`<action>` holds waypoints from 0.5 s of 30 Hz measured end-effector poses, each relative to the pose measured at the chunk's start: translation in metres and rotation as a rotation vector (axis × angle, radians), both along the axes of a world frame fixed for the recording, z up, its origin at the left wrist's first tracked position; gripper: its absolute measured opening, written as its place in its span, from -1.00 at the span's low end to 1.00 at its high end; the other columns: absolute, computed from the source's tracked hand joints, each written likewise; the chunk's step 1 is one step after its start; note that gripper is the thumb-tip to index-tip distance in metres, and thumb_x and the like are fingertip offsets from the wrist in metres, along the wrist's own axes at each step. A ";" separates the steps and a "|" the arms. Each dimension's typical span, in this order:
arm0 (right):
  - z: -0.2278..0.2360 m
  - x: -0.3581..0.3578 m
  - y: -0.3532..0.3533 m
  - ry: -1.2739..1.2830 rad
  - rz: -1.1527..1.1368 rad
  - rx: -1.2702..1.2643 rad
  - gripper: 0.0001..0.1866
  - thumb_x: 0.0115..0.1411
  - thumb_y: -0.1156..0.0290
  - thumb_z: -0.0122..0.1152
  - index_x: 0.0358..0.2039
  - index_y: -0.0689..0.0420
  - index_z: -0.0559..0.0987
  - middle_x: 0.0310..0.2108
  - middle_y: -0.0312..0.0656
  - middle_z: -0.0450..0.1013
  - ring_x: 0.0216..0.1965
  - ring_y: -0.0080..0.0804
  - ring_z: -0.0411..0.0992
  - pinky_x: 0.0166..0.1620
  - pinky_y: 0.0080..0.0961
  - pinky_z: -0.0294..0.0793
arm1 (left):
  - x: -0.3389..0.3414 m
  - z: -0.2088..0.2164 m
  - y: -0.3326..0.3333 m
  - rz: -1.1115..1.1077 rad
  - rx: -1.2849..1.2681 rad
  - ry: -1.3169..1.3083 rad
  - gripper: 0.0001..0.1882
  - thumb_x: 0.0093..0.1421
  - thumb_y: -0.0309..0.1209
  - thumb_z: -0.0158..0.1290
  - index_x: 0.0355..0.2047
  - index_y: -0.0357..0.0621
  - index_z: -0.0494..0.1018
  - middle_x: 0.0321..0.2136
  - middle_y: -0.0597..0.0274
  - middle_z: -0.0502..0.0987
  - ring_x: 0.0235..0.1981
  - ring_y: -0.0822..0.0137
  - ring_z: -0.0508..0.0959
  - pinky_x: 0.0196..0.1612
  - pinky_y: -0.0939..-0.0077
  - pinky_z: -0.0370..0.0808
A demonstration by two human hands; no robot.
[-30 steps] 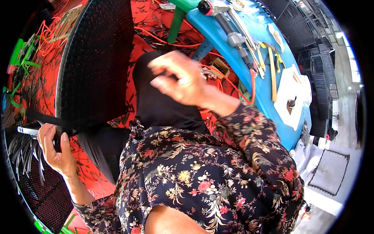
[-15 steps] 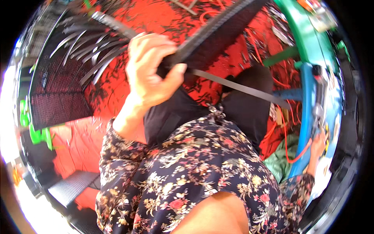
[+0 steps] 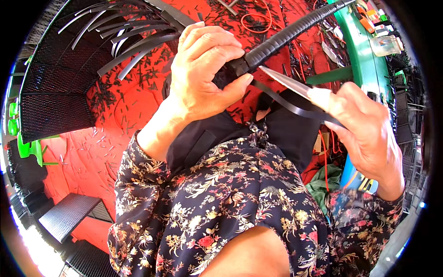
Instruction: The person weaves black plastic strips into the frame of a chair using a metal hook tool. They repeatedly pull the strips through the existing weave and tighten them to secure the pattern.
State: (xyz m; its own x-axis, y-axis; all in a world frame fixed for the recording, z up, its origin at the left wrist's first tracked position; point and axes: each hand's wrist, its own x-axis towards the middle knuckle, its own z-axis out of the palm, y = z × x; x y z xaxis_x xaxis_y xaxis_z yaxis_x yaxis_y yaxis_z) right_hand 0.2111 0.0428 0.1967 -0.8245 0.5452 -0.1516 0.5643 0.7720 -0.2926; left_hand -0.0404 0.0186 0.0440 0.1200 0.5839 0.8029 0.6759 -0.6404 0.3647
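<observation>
My left hand [image 3: 203,76] is closed around the corner of a black strip-wrapped frame bar [image 3: 290,34], which slants up to the right. Loose flat black strips [image 3: 138,39] fan out beyond its knuckles. From beside my left thumb, one black strip [image 3: 290,107] curves across to my right hand [image 3: 362,129]. That hand is closed on a pointed metal tool [image 3: 284,82]; its handle is hidden in the palm, so its exact kind is unclear. The tip lies close to the bar's wrapped end. Whether the right fingers also pinch the strip, I cannot tell.
Short black offcuts litter the red floor covering [image 3: 83,161]. Black woven panels [image 3: 55,101] stand at left, near a bright green plastic stool [image 3: 32,150]. At right, a green bench [image 3: 357,46] bears a clear jar [image 3: 385,45] and small items. An orange hose [image 3: 326,161] hangs beside it.
My right hand has come from the blue bench at right to the frame corner, bringing the pointed metal tool. My left hand and the bar have shifted slightly right.
</observation>
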 end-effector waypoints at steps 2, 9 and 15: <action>-0.003 -0.005 0.003 -0.007 0.035 0.004 -0.38 -0.13 0.82 0.19 0.02 0.17 0.50 -0.46 -0.09 0.30 -0.52 -0.26 0.32 -0.45 -0.48 0.35 | 0.000 0.001 -0.001 -0.010 0.006 -0.004 -0.62 -0.23 -0.42 0.31 -0.33 -0.25 0.55 -0.28 0.11 0.56 -0.17 0.09 0.53 0.04 0.13 0.36; -0.008 -0.010 0.004 -0.049 0.100 0.031 -0.36 -0.14 0.81 0.21 0.04 0.14 0.51 -0.52 -0.13 0.23 -0.57 -0.27 0.28 -0.51 -0.49 0.30 | 0.000 0.000 -0.006 0.005 -0.005 -0.001 -0.60 -0.24 -0.42 0.32 -0.31 -0.23 0.56 -0.27 0.12 0.56 -0.15 0.10 0.54 0.06 0.10 0.35; -0.007 -0.014 0.009 -0.047 0.085 0.004 -0.36 -0.16 0.81 0.20 0.03 0.13 0.52 -0.55 -0.13 0.21 -0.59 -0.26 0.25 -0.52 -0.44 0.25 | -0.001 -0.001 -0.003 -0.006 0.007 -0.012 -0.59 -0.25 -0.43 0.31 -0.30 -0.23 0.56 -0.27 0.13 0.57 -0.16 0.11 0.54 0.06 0.09 0.35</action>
State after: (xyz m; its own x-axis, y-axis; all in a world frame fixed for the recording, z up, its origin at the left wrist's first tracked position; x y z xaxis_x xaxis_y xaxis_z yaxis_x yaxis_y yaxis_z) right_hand 0.1970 0.0520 0.1898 -0.8597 0.4744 -0.1892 0.5099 0.8186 -0.2644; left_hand -0.0415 0.0158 0.0433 0.1139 0.5780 0.8080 0.6681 -0.6465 0.3683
